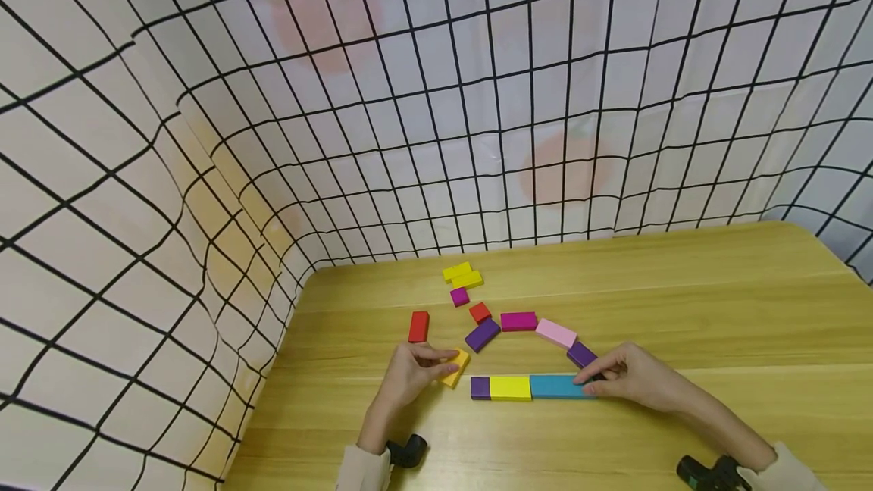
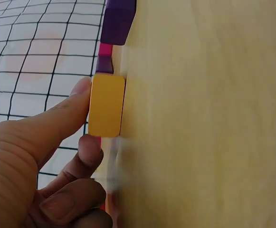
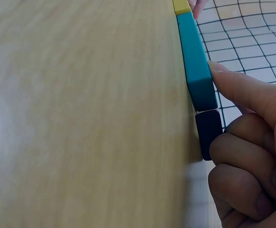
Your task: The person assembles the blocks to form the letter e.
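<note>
My left hand point(image 1: 411, 376) pinches an orange block point(image 1: 455, 368) between thumb and fingertip, at the left end of a ring of blocks. In the left wrist view the orange block point(image 2: 107, 105) shows its flat face. My right hand point(image 1: 637, 379) has its fingertips at the right part of a long blue block point(image 1: 555, 386). In the right wrist view one fingertip touches the upper edge of the blue block point(image 3: 195, 61), while curled fingers lie beside a dark purple block point(image 3: 209, 135). Left of the blue block, a yellow block point(image 1: 510, 388) and a small purple block point(image 1: 480, 388) continue the straight row.
An arc behind the row includes a purple block point(image 1: 483, 335), a magenta block point(image 1: 518, 321), a pink block point(image 1: 555, 333) and another purple block point(image 1: 580, 354). Outside it lie red blocks point(image 1: 419, 326), a small magenta block point(image 1: 460, 296) and yellow blocks point(image 1: 467, 279). A grid-patterned curtain point(image 1: 443, 157) borders the table.
</note>
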`<state>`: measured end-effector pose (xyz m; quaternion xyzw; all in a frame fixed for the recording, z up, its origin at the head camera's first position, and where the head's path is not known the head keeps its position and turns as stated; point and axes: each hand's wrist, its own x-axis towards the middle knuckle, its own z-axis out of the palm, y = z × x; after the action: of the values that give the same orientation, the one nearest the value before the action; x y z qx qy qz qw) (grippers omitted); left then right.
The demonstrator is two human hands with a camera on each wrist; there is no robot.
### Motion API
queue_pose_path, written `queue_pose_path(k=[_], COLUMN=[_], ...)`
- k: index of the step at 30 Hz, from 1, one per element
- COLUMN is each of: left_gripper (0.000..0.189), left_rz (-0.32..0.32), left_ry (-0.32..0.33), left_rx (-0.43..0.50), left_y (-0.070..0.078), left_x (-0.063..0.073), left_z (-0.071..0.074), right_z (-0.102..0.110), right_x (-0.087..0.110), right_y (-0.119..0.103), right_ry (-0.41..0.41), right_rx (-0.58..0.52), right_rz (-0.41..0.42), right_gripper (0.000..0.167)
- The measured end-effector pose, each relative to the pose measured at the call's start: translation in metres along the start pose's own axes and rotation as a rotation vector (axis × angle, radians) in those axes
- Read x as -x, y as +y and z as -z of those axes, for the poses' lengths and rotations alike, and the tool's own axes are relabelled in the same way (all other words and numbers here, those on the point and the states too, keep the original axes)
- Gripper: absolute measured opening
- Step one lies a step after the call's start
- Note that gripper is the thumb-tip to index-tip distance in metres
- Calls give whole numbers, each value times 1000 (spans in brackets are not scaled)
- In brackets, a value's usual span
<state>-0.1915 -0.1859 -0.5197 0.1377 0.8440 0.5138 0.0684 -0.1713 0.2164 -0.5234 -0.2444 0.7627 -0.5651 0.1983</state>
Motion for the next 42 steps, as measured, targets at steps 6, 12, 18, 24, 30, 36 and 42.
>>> queue_pose_path(k=[6,12,18,24,30,36,42], left_gripper=[21,21,22,25,24,24,24], left_rz=[-4,-10,-17,14,18,14,29], left_ry=[-10,-12,-25,-95,-104,-82,-89], left_rx=[29,28,16,56,47,51,47], left_y=[1,2,1,0,2,1,-1], left_x=[0,-1,-3,-1,-1,-2,-2], left_z=[-2,-5,-8,-1,0,-4,-3], right_z=[0,0,0,0,0,1,0], right_x=[-1,-1,0,0,0,-1,-1], right_y=[1,2,1,0,-1,-1,-1], right_ry=[1,-1,-4,-6,-7,-9,-7], right_rx=[-2,-4,-9,-10,-12,-10,-17], right_rz=[2,5,0,-8,-8,-7,-6], right_gripper=[17,17,18,18,18,18,18])
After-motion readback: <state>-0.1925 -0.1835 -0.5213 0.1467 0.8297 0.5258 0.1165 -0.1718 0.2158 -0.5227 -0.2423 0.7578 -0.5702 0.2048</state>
